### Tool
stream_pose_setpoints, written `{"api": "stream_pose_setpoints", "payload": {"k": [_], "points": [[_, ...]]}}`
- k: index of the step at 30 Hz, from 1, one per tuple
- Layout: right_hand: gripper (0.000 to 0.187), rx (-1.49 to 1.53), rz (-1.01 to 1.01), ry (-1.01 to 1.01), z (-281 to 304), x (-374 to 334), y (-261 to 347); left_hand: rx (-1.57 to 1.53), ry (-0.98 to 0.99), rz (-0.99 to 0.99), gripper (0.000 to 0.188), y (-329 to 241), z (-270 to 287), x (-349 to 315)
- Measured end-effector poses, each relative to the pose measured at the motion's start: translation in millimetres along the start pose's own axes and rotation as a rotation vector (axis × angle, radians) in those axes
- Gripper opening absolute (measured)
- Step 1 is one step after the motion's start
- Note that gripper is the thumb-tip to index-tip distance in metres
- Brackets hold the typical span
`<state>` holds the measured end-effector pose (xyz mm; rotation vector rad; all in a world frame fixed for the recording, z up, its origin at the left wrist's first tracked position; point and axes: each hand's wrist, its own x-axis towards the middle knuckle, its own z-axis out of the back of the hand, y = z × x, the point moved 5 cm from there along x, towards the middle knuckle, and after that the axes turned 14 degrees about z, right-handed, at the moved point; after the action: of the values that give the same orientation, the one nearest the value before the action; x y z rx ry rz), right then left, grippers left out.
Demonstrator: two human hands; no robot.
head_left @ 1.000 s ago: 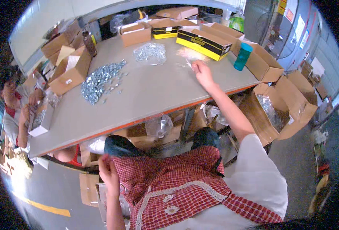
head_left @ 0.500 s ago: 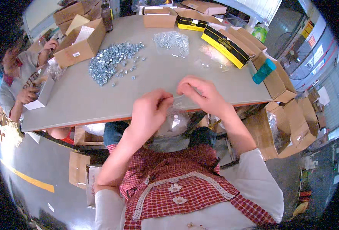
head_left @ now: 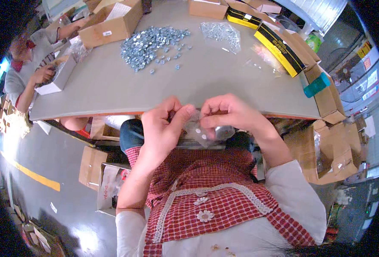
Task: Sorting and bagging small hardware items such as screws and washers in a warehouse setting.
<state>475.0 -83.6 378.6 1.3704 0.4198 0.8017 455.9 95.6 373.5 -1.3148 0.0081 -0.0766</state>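
Head view: 2 hands pinch clear filmy plastic.

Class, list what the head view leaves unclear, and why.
Head view:
Thin clear plastic: outline blurred, partly hidden by the left hand and right hand.
Shiny grey-blue pieces: too small and heaped to count.
Dark bottle-shaped object: top cut off by the upper edge.

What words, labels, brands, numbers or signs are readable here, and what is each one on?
I leave wording unquoted, but print shows on these:
Black-and-yellow box: lettering along its side, partly blurred.
Brown carton: a white label, too small to read.
White open box, lower left: reddish marking, blurred.
Co-worker's shirt: dark lettering, blurred.
Orange sign, far right: too small.
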Motion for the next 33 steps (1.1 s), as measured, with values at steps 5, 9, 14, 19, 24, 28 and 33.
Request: {"api": "stream_pose_setpoints", "payload": {"k": [5, 9, 14, 19, 24, 28, 33], "points": [[0.015, 0.27, -0.039, -0.051, -47.3, 1.0, -2.0, -0.146, 0.011, 0.112, 0.013, 30.7, 23.1, -28.9], [0.016, 0.279, -0.06, -0.105, -70.9, -5.5, -19.8, -0.337, -0.009, -0.125, 0.009, 35.0, 35.3, -51.2], [0.022, -0.689, 0.556, -0.182, -80.6, -7.6, 21.6, 0.025, -0.263, -0.315, 0.015, 36.3, 42.9, -75.9], [0.032, -1.048, 0.675, 0.045, -99.0, -5.7, 73.0, 0.124, -0.314, -0.428, 0.025, 18.8, 41.6, -82.6], [0.02, -1.134, 0.634, 0.013, -97.8, -6.6, 74.2, -0.065, -0.112, -0.128, 0.021, 23.8, 28.3, -74.5], [0.012, -1.126, 0.572, -0.037, -84.4, -6.5, 57.5, -0.067, -0.099, -0.102, 0.02, 25.5, 18.5, -66.8], [0.008, -1.012, 0.612, -0.11, -66.7, -7.1, 52.4, 0.016, 0.039, -0.273, 0.045, 13.5, 3.9, -52.7]]}}
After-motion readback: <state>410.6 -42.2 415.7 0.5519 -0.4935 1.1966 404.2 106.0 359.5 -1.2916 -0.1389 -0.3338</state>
